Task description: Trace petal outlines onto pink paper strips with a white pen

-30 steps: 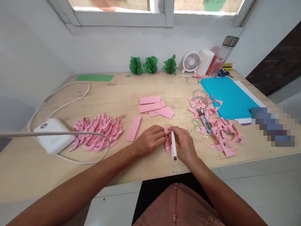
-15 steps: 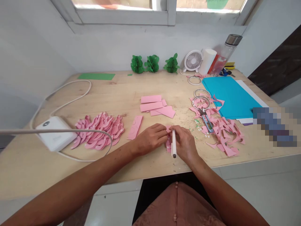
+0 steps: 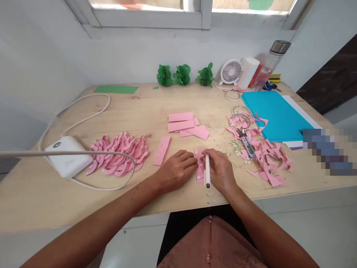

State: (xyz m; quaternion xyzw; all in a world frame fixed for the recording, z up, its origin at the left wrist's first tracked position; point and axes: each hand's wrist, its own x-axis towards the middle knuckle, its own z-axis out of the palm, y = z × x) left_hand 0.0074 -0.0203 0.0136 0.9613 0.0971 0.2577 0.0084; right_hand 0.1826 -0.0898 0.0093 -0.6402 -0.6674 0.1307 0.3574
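Note:
A pink paper strip (image 3: 199, 172) lies upright on the table in front of me, with small pale spots on it. My left hand (image 3: 178, 169) rests at its left edge, fingers bent together; what its fingertips hold, if anything, is hidden. My right hand (image 3: 220, 169) is closed around a white pen (image 3: 207, 169), whose dark end points toward me, over the strip's right side. Left of my left hand lies another pink strip (image 3: 161, 150) with curved lines. Behind my hands are several plain pink strips (image 3: 180, 117).
Pink cut-out shapes (image 3: 119, 154) are heaped at left beside a white device (image 3: 67, 158) with a cable. Scissors (image 3: 247, 143), tape rings and pink scraps (image 3: 269, 160) lie at right, near blue sheets (image 3: 276, 115). Green paper shapes (image 3: 182, 75), a fan (image 3: 231, 71) and a bottle (image 3: 269, 67) stand behind.
My left hand has shifted slightly down and left, uncovering more of the pink strip. The right hand still has the pen. The whole view has shifted a little.

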